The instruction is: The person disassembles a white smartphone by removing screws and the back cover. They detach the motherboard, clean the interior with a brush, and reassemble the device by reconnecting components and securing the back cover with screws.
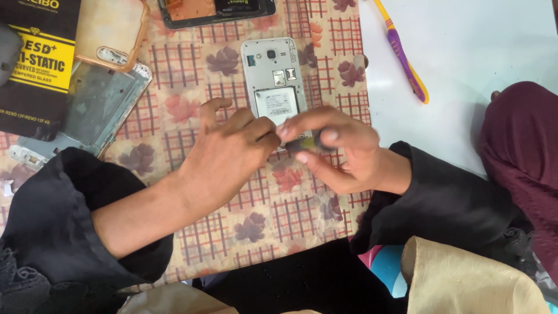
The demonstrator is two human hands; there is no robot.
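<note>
**Two hands meet over an opened phone**

At the far left a dark tempered-glass package (38, 64) lies on the counter (279, 215), which is covered with a checked, leaf-printed cloth. Just beside the package sit a peach-coloured phone case (110, 32) and, below it, a bare metal phone frame (96, 107). The left hand (224, 154) comes in from a black sleeve and rests on the cloth, its fingers curled together with the tips touching the lower edge of the white phone (273, 75). That phone lies face down near the middle of the counter with its back cover off, the battery and camera showing. Above it lies another dark device (215, 10), cut off by the top edge. The right hand (337, 151) is clamped on a small dark-tipped, yellow-green tool (308, 142), pinched between thumb and fingers right at the phone's lower end, touching the left hand's fingertips. Farther right, on a white surface, lies a purple and yellow toothbrush (404, 55), well apart from the hands
</note>
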